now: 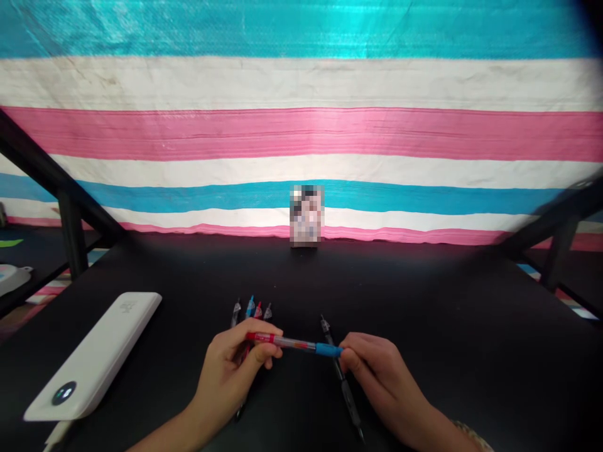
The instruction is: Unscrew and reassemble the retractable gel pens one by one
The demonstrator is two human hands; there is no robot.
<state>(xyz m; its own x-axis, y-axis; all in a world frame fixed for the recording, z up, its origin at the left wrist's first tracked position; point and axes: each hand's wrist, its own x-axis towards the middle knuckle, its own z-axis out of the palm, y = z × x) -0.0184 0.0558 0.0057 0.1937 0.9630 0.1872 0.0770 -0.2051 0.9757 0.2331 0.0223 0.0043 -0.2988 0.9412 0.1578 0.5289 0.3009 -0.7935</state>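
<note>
Both arms are seen closest, coming up from the bottom edge, and one pen (294, 343) is held between the two hands. Its red end is gripped by the left hand (230, 367), with the thumb in front. Its blue end is pinched by the right hand (377, 370), with thumb and finger at the very tip. So the pen is grasped at both ends, above the black table (424, 295). It is held sideways, from one hand to the other, with the blue end a little lower in the view.

Below the blue end, a dark pen (347, 395) is crossed by it. That dark pen is laid on the table, pointed away from the body with a slant, and the right hand is the nearer one. Just past the left hand, a clear top (236, 309), a blue top (250, 307), a red top (258, 309) and a grey top (268, 311) are lined up. The rest of these pens is mostly hidden by that hand.

Little marks are printed on the held pen and on the white power bank (101, 351) at the left, but they are too small to be read. Something is lit on its round screen (64, 393), but it cannot be made out. At the back, a small card (306, 216) is blurred into squares.
</note>
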